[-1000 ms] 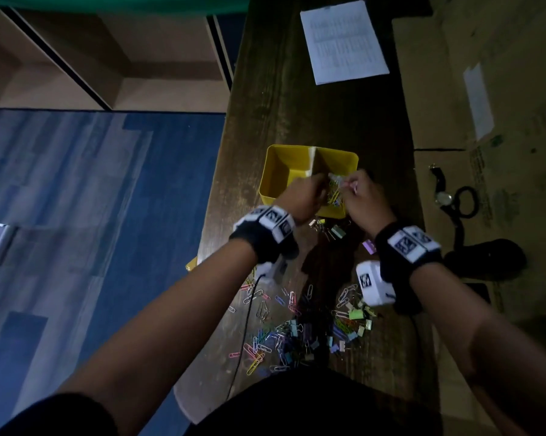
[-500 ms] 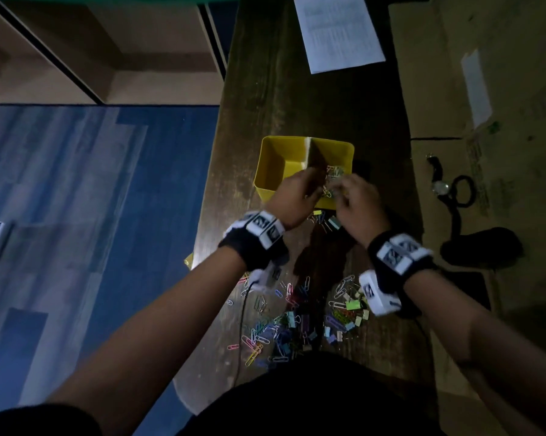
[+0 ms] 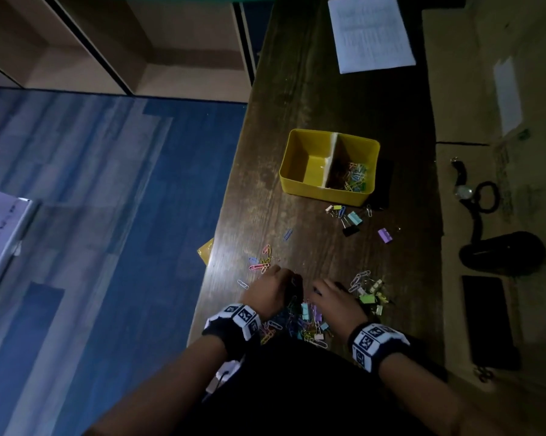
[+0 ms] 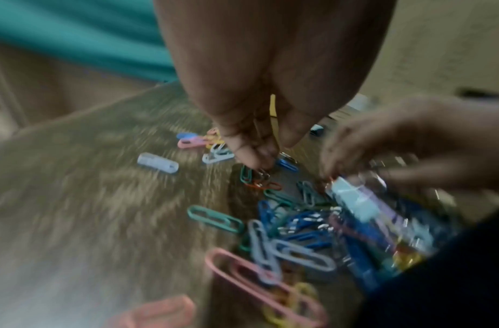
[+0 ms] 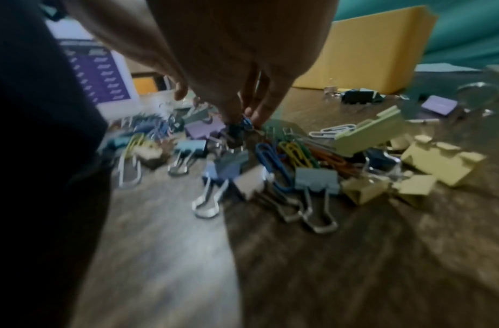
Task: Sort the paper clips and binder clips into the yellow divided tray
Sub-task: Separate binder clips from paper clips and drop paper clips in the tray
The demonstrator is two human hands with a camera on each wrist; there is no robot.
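The yellow divided tray stands mid-table; its right compartment holds coloured paper clips, and its left one shows bare yellow. A mixed pile of paper clips and binder clips lies at the near edge. My left hand reaches down into the pile and its fingertips pinch at paper clips. My right hand is beside it, fingers bunched on a blue paper clip among binder clips. Both wrist views are blurred.
A few binder clips and a purple one lie just in front of the tray. A printed sheet is at the far end. On cardboard to the right are a black cable, pouch and phone. The table's left edge drops to blue floor.
Both hands have drawn back from the tray's right compartment to the near pile. The clips they held there now lie in that compartment.
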